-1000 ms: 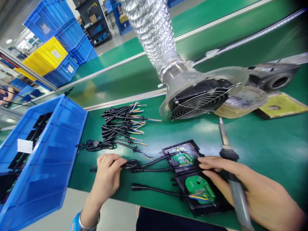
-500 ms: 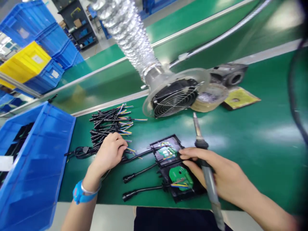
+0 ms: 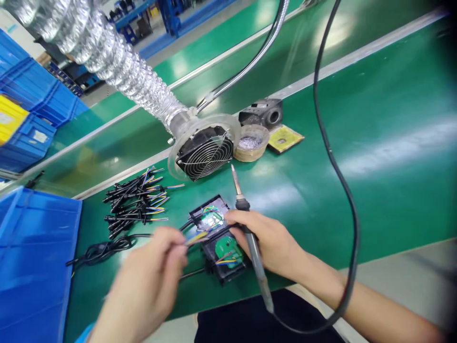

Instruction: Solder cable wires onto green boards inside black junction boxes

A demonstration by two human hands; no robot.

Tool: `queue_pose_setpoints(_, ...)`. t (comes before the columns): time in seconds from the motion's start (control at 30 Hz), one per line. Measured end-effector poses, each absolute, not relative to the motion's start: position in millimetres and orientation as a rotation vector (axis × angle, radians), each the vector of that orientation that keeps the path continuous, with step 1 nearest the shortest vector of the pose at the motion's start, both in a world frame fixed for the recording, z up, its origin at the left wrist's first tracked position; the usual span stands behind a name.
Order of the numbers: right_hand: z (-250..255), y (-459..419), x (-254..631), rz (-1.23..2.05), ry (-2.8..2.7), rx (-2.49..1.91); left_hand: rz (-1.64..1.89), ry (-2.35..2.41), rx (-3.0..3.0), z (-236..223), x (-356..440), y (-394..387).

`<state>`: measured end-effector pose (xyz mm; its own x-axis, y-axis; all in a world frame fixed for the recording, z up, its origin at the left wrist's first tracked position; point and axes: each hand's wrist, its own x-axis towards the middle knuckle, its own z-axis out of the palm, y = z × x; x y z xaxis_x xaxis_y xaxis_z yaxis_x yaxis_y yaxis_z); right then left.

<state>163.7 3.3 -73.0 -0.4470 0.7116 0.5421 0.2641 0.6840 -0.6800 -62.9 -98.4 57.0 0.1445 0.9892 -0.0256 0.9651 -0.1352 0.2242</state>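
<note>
- Between the thumb and forefinger of your left hand [image 3: 153, 276], pinched narrow, you hold coloured wires [image 3: 196, 237]; motion blur hides whatever lies inside your palm.
- Your right hand [image 3: 274, 243] is closed around the soldering iron [image 3: 255, 259], its metal tip pointing up and away from you. Your fingertips reach the right edge of the upper case [image 3: 222, 206]; you cannot tell from this view whether they grip it.
- Just under your hands, that upper case lies open on the counter [image 3: 321, 205] with a circuit board [image 3: 209, 220] inside. The wires' ends show over its near edge, touching or not you cannot tell.
- Nearer you, the lower case [image 3: 209, 247] sits beside it, holding a green board [image 3: 228, 247] with wires on it.
- The step in hand looks like placing the wires by the upper case; the next move likely calls for a steady pinch and the iron's tip kept clear of the cables.
- Farther left lie a coiled cable [image 3: 103, 250], a pile of black leads [image 3: 130, 200] and a blue bin [image 3: 32, 267].
- Beyond the iron's tip stand a fan [image 3: 207, 157], a round bowl [image 3: 250, 155] and a yellow sponge [image 3: 285, 136].
</note>
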Motion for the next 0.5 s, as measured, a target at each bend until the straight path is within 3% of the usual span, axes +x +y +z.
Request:
queue_pose_setpoints(0.17, -68, 0, 169, 0.612, -1.904, -0.802, 0.294, 1.77, 1.749, 21, -39, -49)
queue_pose_setpoints(0.37, -70, -1, 174, 0.595, -1.947, -0.819, 0.131, 2.389, 2.061, 58, -86, -56)
queue_pose_setpoints(0.5, -77, -1, 172, 0.542, -1.95, -0.799, 0.03, 2.28, 2.215, 47, -113, -51)
